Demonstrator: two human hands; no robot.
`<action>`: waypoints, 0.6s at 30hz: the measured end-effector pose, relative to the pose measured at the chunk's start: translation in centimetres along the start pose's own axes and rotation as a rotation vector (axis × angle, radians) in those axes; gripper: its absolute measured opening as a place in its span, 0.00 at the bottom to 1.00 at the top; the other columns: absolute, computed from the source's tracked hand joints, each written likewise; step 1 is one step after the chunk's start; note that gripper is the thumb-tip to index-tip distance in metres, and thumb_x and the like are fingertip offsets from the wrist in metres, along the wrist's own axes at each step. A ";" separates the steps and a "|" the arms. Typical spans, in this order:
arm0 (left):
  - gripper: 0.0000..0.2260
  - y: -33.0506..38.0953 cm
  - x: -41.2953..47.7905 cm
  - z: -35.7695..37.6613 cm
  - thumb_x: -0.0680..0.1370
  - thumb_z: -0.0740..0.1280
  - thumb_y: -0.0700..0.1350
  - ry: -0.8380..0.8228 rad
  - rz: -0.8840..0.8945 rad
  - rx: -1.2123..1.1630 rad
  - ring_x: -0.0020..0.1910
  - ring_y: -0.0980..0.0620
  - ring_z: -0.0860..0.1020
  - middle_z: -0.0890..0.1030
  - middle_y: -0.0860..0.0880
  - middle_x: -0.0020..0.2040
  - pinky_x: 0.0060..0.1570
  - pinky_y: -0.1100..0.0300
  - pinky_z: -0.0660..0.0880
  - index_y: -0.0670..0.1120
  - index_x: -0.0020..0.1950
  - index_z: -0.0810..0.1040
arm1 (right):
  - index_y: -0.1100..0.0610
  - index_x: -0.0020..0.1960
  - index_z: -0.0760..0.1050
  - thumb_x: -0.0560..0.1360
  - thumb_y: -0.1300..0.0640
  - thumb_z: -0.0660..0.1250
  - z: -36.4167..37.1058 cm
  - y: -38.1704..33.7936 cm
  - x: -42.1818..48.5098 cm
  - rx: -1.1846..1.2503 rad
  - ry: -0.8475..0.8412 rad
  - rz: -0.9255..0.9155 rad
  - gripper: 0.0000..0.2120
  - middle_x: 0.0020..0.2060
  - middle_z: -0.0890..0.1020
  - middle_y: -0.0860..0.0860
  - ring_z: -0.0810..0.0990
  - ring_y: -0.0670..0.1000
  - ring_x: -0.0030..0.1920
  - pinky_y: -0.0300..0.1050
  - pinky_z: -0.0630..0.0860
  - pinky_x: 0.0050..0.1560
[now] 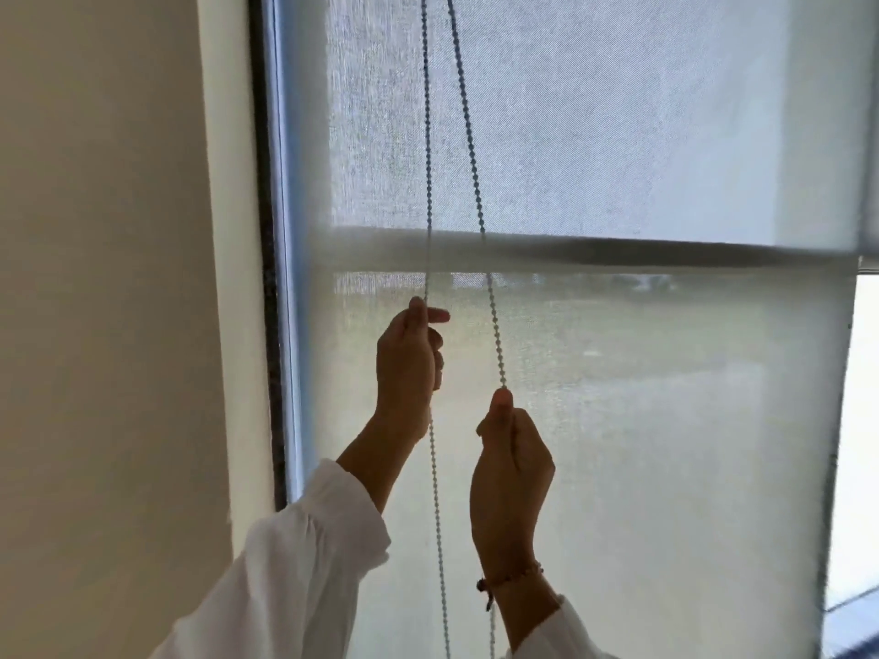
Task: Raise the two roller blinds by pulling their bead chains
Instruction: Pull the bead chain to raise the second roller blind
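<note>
Two bead chain strands hang in front of the window. My left hand (pixel 411 359) is closed on the left strand (pixel 427 159), gripping it at about the height of the window's dark crossbar. My right hand (pixel 511 468) sits lower and is closed on the right strand (pixel 471 135), pinching it between thumb and fingers. A sheer, translucent roller blind (pixel 642 444) covers the pane down past the frame's bottom edge. A denser blind layer (pixel 594 111) fills the upper part, its lower edge (pixel 618 252) forming a dark horizontal band.
A cream wall (pixel 104 278) and the dark window frame (pixel 268 230) stand at the left. At the right, uncovered glass (pixel 863 420) shows beside the blind's edge. White sleeves cover both forearms, and a bracelet (pixel 509 580) sits on my right wrist.
</note>
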State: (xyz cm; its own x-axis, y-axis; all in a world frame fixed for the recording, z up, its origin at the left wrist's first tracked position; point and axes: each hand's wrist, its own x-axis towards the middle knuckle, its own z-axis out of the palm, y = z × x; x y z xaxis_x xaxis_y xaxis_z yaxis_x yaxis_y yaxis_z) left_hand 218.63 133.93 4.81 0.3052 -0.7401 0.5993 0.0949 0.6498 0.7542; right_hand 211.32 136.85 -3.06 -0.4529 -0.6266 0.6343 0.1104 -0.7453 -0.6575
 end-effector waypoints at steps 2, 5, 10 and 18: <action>0.18 0.4 -1.2 -0.2 0.80 0.54 0.51 0.091 0.120 0.091 0.19 0.58 0.64 0.67 0.55 0.22 0.20 0.68 0.60 0.47 0.34 0.71 | 0.58 0.30 0.71 0.77 0.50 0.59 0.1 0.1 0.4 -0.027 0.005 0.047 0.19 0.19 0.69 0.43 0.65 0.43 0.24 0.31 0.63 0.27; 0.18 1.0 -2.6 -0.9 0.80 0.54 0.49 0.140 0.279 0.191 0.23 0.56 0.63 0.66 0.54 0.23 0.25 0.66 0.61 0.45 0.32 0.67 | 0.56 0.37 0.75 0.78 0.49 0.58 0.9 -0.3 0.5 -0.059 -0.021 0.118 0.16 0.26 0.73 0.44 0.69 0.46 0.30 0.40 0.67 0.34; 0.16 0.4 -4.8 -2.4 0.79 0.57 0.49 0.094 0.336 0.190 0.25 0.54 0.62 0.66 0.55 0.23 0.28 0.58 0.60 0.48 0.31 0.66 | 0.51 0.60 0.70 0.78 0.48 0.58 2.3 -2.3 1.3 -0.033 0.001 0.129 0.13 0.58 0.75 0.49 0.73 0.46 0.56 0.41 0.68 0.55; 0.16 0.4 -6.6 -3.4 0.77 0.58 0.51 0.029 0.380 0.196 0.24 0.52 0.63 0.65 0.55 0.23 0.27 0.57 0.60 0.53 0.30 0.65 | 0.57 0.45 0.76 0.78 0.61 0.58 5.6 -10.0 4.1 0.349 -0.396 0.159 0.08 0.40 0.80 0.54 0.80 0.54 0.43 0.47 0.79 0.48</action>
State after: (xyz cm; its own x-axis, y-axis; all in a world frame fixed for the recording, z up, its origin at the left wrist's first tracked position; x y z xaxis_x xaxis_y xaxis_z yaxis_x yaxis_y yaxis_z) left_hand 219.90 139.69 0.27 0.3107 -0.4471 0.8388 -0.2110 0.8280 0.5195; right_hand 213.32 140.42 8.38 -0.0460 -0.7253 0.6868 0.4680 -0.6231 -0.6267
